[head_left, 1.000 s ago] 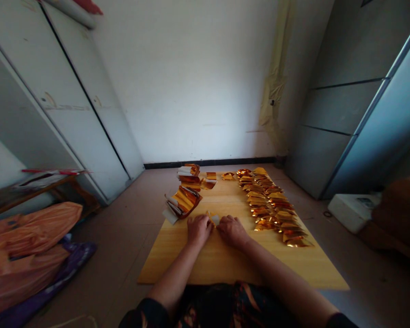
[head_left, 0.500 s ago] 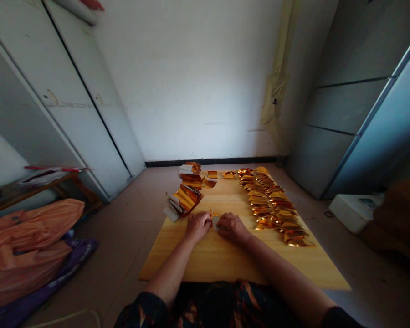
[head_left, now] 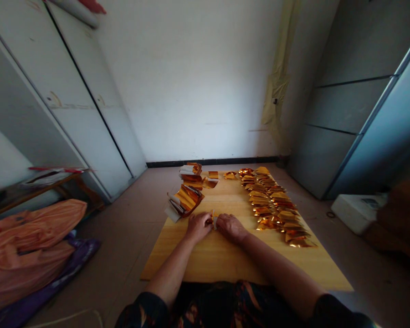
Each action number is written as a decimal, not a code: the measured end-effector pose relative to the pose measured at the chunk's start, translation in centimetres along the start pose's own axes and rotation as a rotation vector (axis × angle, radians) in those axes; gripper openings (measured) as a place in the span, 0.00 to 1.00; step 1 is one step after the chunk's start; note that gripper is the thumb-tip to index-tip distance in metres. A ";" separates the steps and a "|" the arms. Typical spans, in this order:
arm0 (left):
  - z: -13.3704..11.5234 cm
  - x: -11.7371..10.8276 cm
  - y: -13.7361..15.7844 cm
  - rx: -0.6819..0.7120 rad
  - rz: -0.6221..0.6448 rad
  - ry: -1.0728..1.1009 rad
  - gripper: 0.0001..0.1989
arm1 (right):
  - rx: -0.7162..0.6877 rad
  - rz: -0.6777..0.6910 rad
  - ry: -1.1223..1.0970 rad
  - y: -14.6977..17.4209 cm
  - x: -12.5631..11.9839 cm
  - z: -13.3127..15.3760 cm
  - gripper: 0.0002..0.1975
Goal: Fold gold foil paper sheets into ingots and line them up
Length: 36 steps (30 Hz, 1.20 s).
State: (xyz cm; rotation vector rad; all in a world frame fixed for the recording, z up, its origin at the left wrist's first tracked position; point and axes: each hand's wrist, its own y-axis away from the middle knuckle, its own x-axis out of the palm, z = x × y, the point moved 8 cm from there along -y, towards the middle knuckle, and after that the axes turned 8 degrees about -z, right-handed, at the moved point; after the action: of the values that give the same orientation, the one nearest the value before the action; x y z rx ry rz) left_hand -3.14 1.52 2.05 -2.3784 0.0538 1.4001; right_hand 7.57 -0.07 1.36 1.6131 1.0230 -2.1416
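Observation:
A small piece of gold foil paper (head_left: 214, 220), its pale back partly showing, is between my hands on the wooden board. My left hand (head_left: 200, 224) has its fingers closed on the paper's left side. My right hand (head_left: 230, 227) bends its fingers over the right side, gripping that edge. My fingers hide much of the sheet. Beyond my left hand lies a stack of gold foil sheets (head_left: 187, 198) with grey-white backs. Rows of folded gold foil pieces (head_left: 271, 200) line the board's right side.
The wooden board (head_left: 218, 264) rests low above a tiled floor. More foil sheets (head_left: 191, 171) and a single folded piece (head_left: 230, 175) lie at its far side. Orange plastic bags (head_left: 30, 241) are at left, a white box (head_left: 353, 213) at right. Cabinets flank the wall.
My hands have drawn slightly closer together, and less of the paper's pale side shows between them. The view has shifted a little.

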 end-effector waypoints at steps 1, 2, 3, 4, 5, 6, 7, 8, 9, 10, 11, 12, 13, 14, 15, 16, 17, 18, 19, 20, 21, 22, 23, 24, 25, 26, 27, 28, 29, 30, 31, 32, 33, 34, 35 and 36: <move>0.1 0.0 0.0 0.000 -0.002 -0.002 0.17 | -0.014 -0.007 -0.009 -0.1 0.1 0.1 0.10; 0.1 0.1 0.0 0.002 -0.001 -0.004 0.17 | -0.023 -0.015 -0.030 -0.2 0.1 0.1 0.10; 0.2 0.2 0.0 0.003 -0.001 -0.006 0.18 | -0.027 -0.021 -0.057 -0.4 0.2 0.1 0.10; 0.2 0.2 0.0 0.003 -0.003 -0.007 0.18 | -0.029 -0.025 -0.086 -0.5 0.2 0.1 0.10; 0.3 0.3 0.1 0.001 -0.003 -0.007 0.18 | -0.030 -0.027 -0.113 -0.7 0.2 0.1 0.10; 0.4 0.4 0.1 -0.004 -0.002 -0.007 0.19 | -0.035 -0.026 -0.132 -0.8 0.2 0.1 0.09; 0.5 0.4 0.1 -0.009 0.001 -0.006 0.19 | -0.043 -0.025 -0.151 -0.9 0.1 0.2 0.09; 0.6 0.5 0.1 -0.015 0.005 -0.006 0.19 | -0.050 -0.026 -0.177 -0.9 0.1 0.2 0.08; 0.6 0.5 0.1 -0.019 0.009 -0.007 0.19 | -0.051 -0.033 -0.213 -1.0 0.0 0.2 0.08; 0.6 0.5 0.1 -0.022 0.012 -0.007 0.19 | -0.044 -0.045 -0.262 -1.0 -0.2 0.1 0.07; 0.6 0.5 0.2 -0.023 0.012 -0.007 0.19 | -0.033 -0.061 -0.316 -1.0 -0.4 0.0 0.08; 0.5 0.4 0.2 -0.022 0.010 -0.005 0.19 | -0.020 -0.079 -0.367 -1.0 -0.5 -0.2 0.10; 0.4 0.3 0.2 -0.019 0.009 0.000 0.18 | -0.007 -0.094 -0.408 -1.0 -0.7 -0.4 0.11; 0.3 0.3 0.2 -0.014 0.008 0.006 0.16 | 0.002 -0.102 -0.430 -1.0 -0.7 -0.6 0.11; 0.2 0.2 0.2 -0.008 0.005 0.012 0.14 | 0.007 -0.103 -0.439 -1.0 -0.7 -0.8 0.11; 0.1 0.1 0.2 -0.003 0.001 0.017 0.11 | 0.008 -0.096 -0.442 -1.0 -0.7 -0.9 0.09; 0.0 0.0 0.2 0.000 -0.002 0.020 0.09 | 0.011 -0.084 -0.441 -1.0 -0.6 -1.0 0.08; 0.0 0.0 0.2 0.001 -0.003 0.020 0.07 | 0.016 -0.073 -0.440 -1.1 -0.6 -1.1 0.07; 0.0 0.0 0.2 0.000 -0.002 0.017 0.06 | 0.025 -0.062 -0.438 -1.2 -0.5 -1.2 0.07; 0.0 0.0 0.1 -0.004 -0.001 0.011 0.05 | 0.039 -0.051 -0.436 -1.3 -0.5 -1.3 0.06; 0.0 0.0 0.1 -0.005 0.003 0.005 0.05 | 0.062 -0.041 -0.430 -1.4 -0.5 -1.5 0.06; 0.0 0.0 0.1 -0.004 0.007 -0.002 0.05 | 0.092 -0.028 -0.419 -1.6 -0.5 -1.6 0.05; 0.0 0.1 0.1 -0.001 0.008 -0.007 0.05 | 0.126 -0.011 -0.399 -1.7 -0.5 -1.7 0.05; 0.0 0.1 0.1 0.002 0.006 -0.011 0.05 | 0.164 0.014 -0.366 -1.8 -0.5 -1.8 0.05; 0.1 0.1 0.1 0.005 0.006 -0.011 0.05 | 0.200 0.042 -0.326 -1.9 -0.4 -1.9 0.05; 0.1 0.1 0.1 0.006 0.008 -0.007 0.06 | 0.232 0.068 -0.285 -2.0 -0.4 -2.0 0.06; 0.1 0.2 0.2 0.004 0.010 0.000 0.07 | 0.257 0.090 -0.249 -2.1 -0.4 -2.0 0.06; 0.2 0.2 0.2 -0.001 0.014 0.007 0.07 | 0.275 0.105 -0.221 -2.3 -0.4 -2.0 0.06; 0.3 0.3 0.2 -0.006 0.019 0.013 0.08 | 0.289 0.114 -0.203 -2.4 -0.4 -2.0 0.07; 0.3 0.3 0.2 -0.012 0.022 0.018 0.08 | 0.300 0.118 -0.194 -2.5 -0.5 -2.0 0.07; 0.4 0.4 0.2 -0.016 0.027 0.020 0.07 | 0.308 0.121 -0.188 -2.6 -0.5 -2.0 0.07; 0.4 0.4 0.2 -0.019 0.029 0.020 0.07 | 0.318 0.126 -0.180 -2.7 -0.5 -2.0 0.07; 0.5 0.4 0.2 -0.020 0.030 0.021 0.06 | 0.326 0.132 -0.172 -2.8 -0.4 -2.1 0.07; 0.5 0.4 0.2 -0.020 0.030 0.023 0.06 | 0.334 0.137 -0.165 -2.9 -0.4 -2.1 0.07; 0.5 0.4 0.2 -0.021 0.030 0.025 0.07 | 0.340 0.142 -0.160 -2.9 -0.4 -2.2 0.07; 0.5 0.4 0.2 -0.022 0.029 0.026 0.07 | 0.346 0.146 -0.155 -3.0 -0.4 -2.3 0.07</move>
State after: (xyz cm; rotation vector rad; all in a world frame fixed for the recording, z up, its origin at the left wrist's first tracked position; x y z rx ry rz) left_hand -3.38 1.57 1.51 -2.4225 0.0809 1.3902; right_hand 7.59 3.49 2.51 1.5719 0.4921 -2.3933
